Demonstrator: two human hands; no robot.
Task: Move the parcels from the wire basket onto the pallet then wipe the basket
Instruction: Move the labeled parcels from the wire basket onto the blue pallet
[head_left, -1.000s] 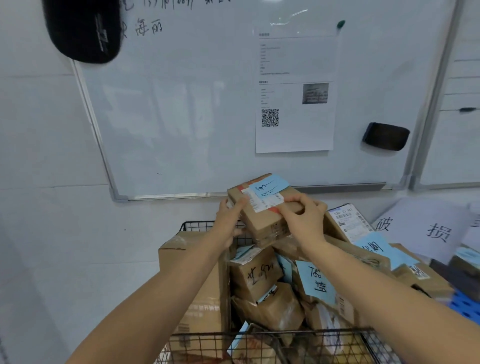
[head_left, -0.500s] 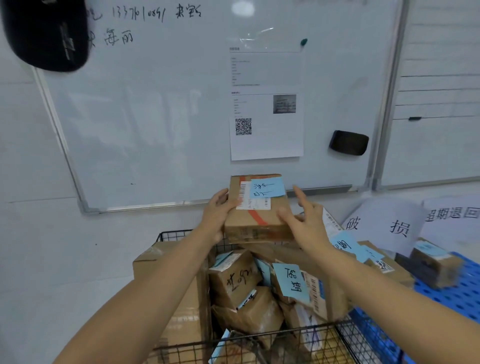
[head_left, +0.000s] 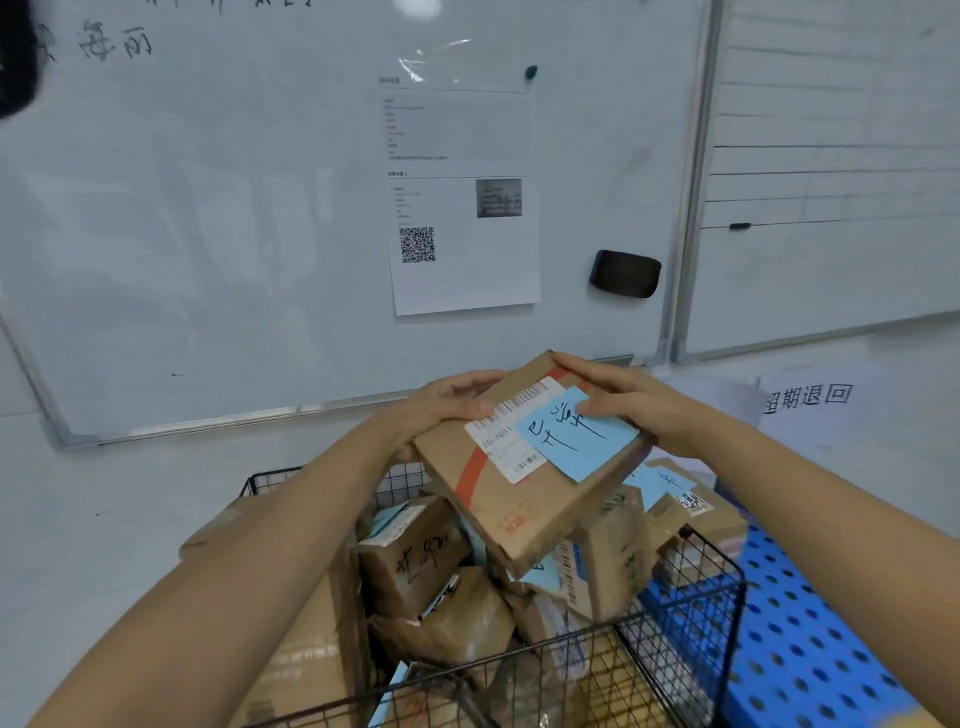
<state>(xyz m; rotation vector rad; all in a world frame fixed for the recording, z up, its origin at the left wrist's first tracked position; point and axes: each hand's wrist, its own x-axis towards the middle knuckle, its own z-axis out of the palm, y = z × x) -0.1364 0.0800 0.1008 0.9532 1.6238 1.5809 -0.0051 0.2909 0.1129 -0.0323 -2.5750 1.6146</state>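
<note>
A flat brown parcel (head_left: 511, 512) with a red stripe, a white barcode label and a blue handwritten note is held up above the black wire basket (head_left: 691, 618). My left hand (head_left: 457, 400) grips its far left edge. My right hand (head_left: 623, 402) grips its far right corner, thumb on the blue note. The basket below is heaped with several brown parcels (head_left: 415, 556), some with blue notes. The blue perforated pallet (head_left: 810, 639) lies at the right, just beyond the basket's wall.
A whiteboard (head_left: 208, 208) with a taped sheet and a black eraser (head_left: 626, 274) fills the wall ahead, a second board to its right. White paper signs with characters (head_left: 810, 402) and more parcels (head_left: 696, 506) sit at the pallet's far end.
The parcel has come up off the heap, toward me and to the right, and has turned so its label faces me. My view has swung right, showing more of the pallet.
</note>
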